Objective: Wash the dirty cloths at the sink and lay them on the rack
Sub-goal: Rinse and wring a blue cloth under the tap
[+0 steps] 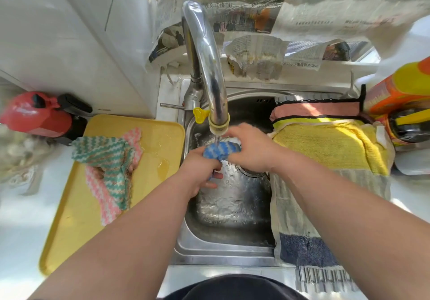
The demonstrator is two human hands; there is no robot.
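A bunched blue-and-white striped cloth (220,150) sits under the running tap (210,67), over the steel sink (223,237). My left hand (200,172) grips its lower end and my right hand (250,148) grips its upper right side. On the yellow tray (76,227) to the left lie a green striped cloth (104,158) and a pink striped cloth (104,195), partly overlapping. Right of the sink, a yellow cloth (330,144), a pink cloth (321,109) and a pale cloth with a blue band (304,209) are spread out flat; the rack under them is mostly hidden.
A red kettle (35,113) stands at the far left behind the tray. Orange and yellow bottles (400,95) stand at the far right. Newspaper (256,20) covers the wall behind the tap. A white appliance (69,32) rises at the back left.
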